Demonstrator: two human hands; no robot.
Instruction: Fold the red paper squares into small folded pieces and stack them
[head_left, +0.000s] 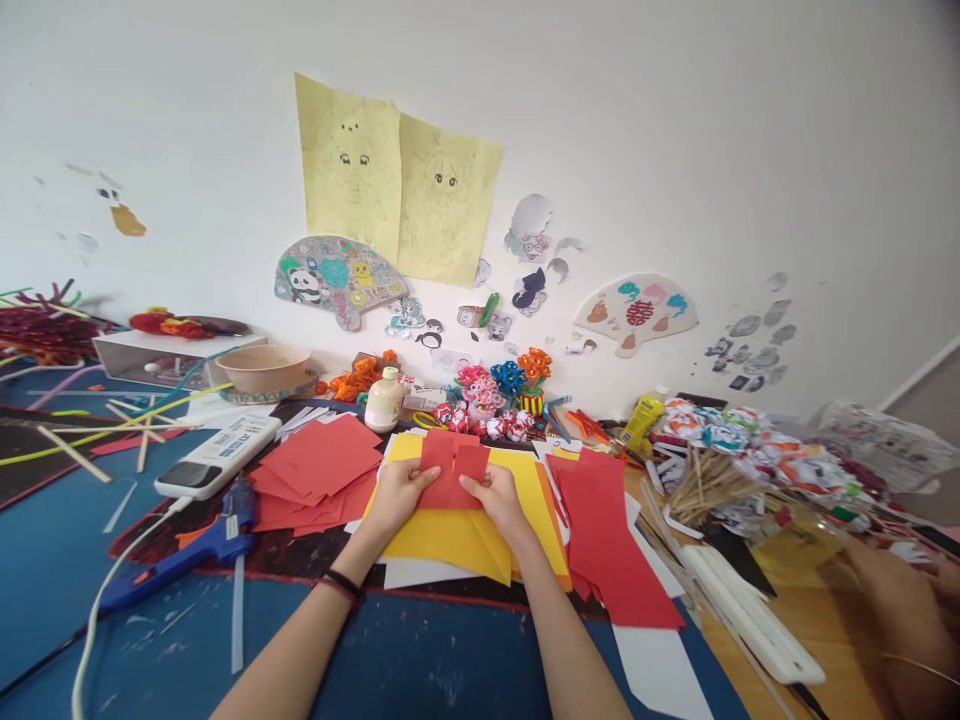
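Note:
Both hands pinch a piece of red paper (452, 492) between thumb and fingers, one at each side. My left hand (403, 490) grips its left part and my right hand (495, 494) its right part. Two flaps stand up with a narrow gap between them at the upper middle; whether it is one sheet or more I cannot tell. Beneath it lie yellow paper sheets (442, 545) over white ones. A pile of red paper squares (319, 465) sits left of my left hand, and longer red paper sheets (611, 540) lie right of my right hand.
A blue glue gun (217, 540) and a white power strip (221, 455) with a cable lie at left. Behind the papers stand a glue bottle (384, 402) and pipe-cleaner flowers (510, 385). Another person's arm (896, 610) is at far right, near a white device (750, 612).

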